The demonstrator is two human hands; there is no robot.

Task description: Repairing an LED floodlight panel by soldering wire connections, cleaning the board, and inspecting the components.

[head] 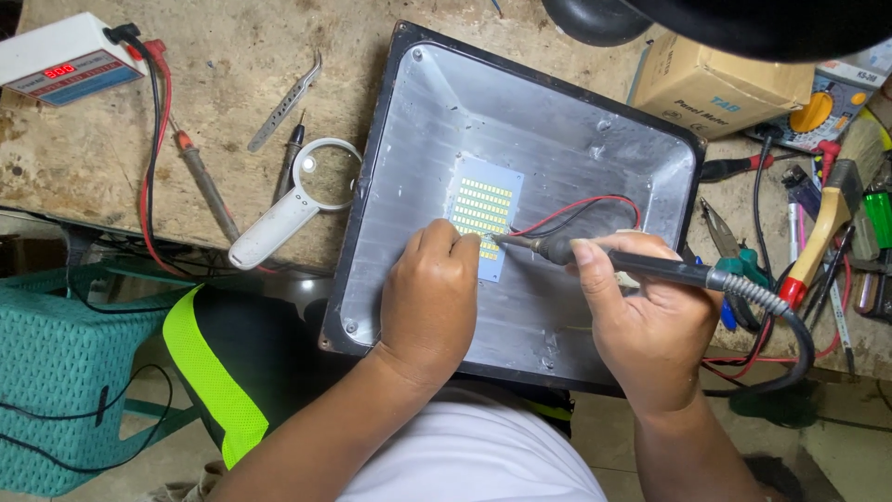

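Right hand (641, 311) grips soldering iron (650, 268), axis pointing left, tip at LED board (486, 216) lower-right edge; left hand (429, 302), fingers curled, presses board.

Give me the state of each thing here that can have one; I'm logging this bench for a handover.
Black-rimmed aluminium lamp housing: open, cover off.
White LED board: unlit, seated in the housing.
Black-handled soldering iron: tip on the board's edge.
Left hand: pressing on the board.
Right hand: gripping the iron.
White bench tester: switched on, red display lit.
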